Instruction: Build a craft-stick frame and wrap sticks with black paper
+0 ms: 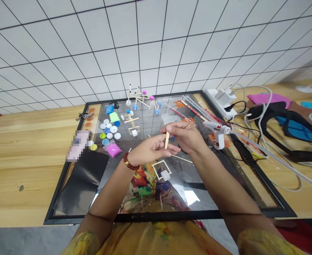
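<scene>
My left hand (152, 148), with a red bead bracelet at the wrist, and my right hand (185, 136) meet above a glass pane (225, 187) in a black frame. Both pinch a short wooden stick (167, 139), held upright between the fingertips. Below the hands a small square stick frame (161, 169) with a white bottle cap (165, 175) lies on the glass. A white hot glue gun (217, 132) rests just right of my right hand.
Several coloured bottle caps (109, 130), a pink bag (113, 148) and stick-and-cap models (141, 98) sit at the pane's far side. Glue sticks (195, 108), a power strip (221, 99), cables and black glasses (291, 131) lie right. A tiled wall stands behind.
</scene>
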